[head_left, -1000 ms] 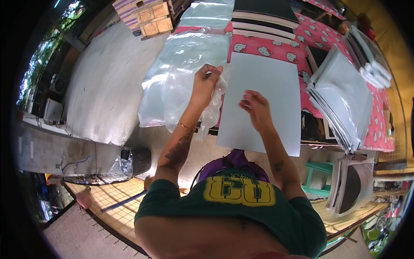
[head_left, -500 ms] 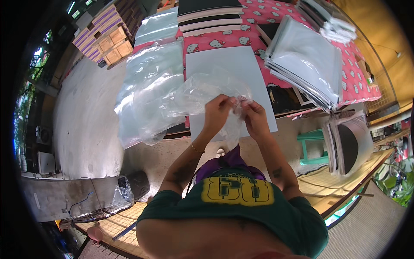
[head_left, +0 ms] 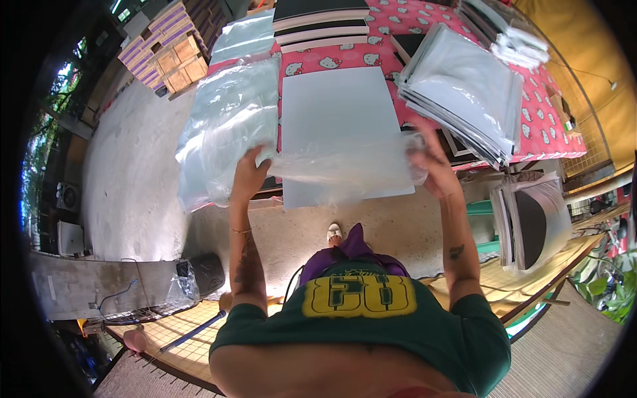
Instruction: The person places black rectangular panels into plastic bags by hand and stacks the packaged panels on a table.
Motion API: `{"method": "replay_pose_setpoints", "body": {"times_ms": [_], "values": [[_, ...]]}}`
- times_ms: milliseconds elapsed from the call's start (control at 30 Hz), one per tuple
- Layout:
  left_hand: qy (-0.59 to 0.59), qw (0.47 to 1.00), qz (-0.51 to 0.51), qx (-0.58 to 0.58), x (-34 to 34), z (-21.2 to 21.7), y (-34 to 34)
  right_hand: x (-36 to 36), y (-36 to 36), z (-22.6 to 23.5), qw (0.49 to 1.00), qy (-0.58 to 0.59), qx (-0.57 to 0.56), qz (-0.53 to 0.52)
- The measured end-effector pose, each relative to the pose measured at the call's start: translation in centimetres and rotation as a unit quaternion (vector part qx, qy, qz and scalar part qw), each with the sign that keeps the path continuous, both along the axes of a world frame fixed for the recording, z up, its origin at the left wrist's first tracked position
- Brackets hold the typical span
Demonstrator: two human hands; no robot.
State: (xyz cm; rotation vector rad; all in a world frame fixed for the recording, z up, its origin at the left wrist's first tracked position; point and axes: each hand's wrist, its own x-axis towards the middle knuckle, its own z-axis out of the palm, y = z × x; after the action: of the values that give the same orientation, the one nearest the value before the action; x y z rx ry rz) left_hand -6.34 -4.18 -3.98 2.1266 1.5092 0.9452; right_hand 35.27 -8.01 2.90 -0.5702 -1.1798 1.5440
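A clear plastic bag [head_left: 345,162] is stretched sideways between my hands, smeared by motion. My left hand [head_left: 251,176] grips its left end, thumb and fingers closed. At the other end my right hand [head_left: 434,166] is closed on the film, its fingers blurred. Under the bag a large white sheet [head_left: 335,99] lies on the table, its near end reaching past the edge. Left of the sheet, close to my left hand, is a pile of clear plastic bags [head_left: 229,106].
A pink patterned cloth [head_left: 381,56] covers the table. Black-and-white boards [head_left: 322,26] are stacked at the back. Bagged flat pieces [head_left: 461,93] lie in a pile at the right. Near the right edge stand a green stool [head_left: 483,225] and more bagged boards [head_left: 531,219].
My hands have moved apart, from close together over the sheet to either side of it. The bunched bag is now drawn out wide between them.
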Motion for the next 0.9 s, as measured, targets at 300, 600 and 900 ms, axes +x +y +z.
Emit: {"method": "replay_pose_setpoints", "body": {"times_ms": [300, 600, 900], "values": [[-0.227, 0.914, -0.276, -0.192, 12.1, 14.6, -1.8, 2.9, 1.0, 1.7, 0.603, -0.768, 0.149, -0.153], [0.161, 0.965, -0.136, 0.154, 3.3, 9.6, -2.5, 10.3, -0.3, 0.6, 0.723, -0.691, 0.014, -0.009], [0.12, 0.925, -0.345, -0.108, 8.8, 8.3, -6.5, 10.8, -0.2, -4.5, 0.98, 0.043, -0.183, -0.067]]}}
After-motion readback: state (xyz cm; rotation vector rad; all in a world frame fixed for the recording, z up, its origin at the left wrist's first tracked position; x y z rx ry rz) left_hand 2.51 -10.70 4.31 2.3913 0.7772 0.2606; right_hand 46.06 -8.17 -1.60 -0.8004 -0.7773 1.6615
